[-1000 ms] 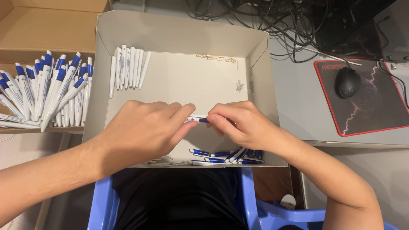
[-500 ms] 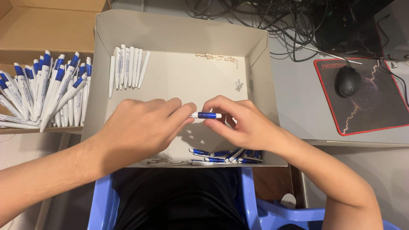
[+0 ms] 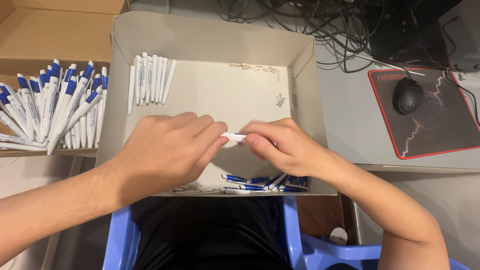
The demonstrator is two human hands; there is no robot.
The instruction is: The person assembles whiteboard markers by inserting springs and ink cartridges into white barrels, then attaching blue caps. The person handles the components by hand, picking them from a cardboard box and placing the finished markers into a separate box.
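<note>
A white pen [image 3: 234, 136] sits pinched between your 2 hands, left hand [image 3: 167, 150] and right hand [image 3: 280, 145] fingertips clamped on its ends, above the shallow cardboard box [image 3: 210, 37].

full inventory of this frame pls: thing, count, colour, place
pen part: 1, white, held between both hands over the tray
tray: 1, shallow grey-white cardboard, centre
white pen barrels: a row of about eight, tray's far left corner
small springs and bits: a scatter, pale, tray's far right
blue-and-white pen pieces: a small heap, tray's near edge
finished pens: a large pile, white with blue, in the brown box at left
brown box: 1, cardboard, left
mouse: 1, black, on the mat
mouse mat: 1, black with red edge, right
cables: a tangle, black, top
chair: 1, blue plastic, bottom
left hand: gripping the pen part
right hand: gripping the pen part
</note>
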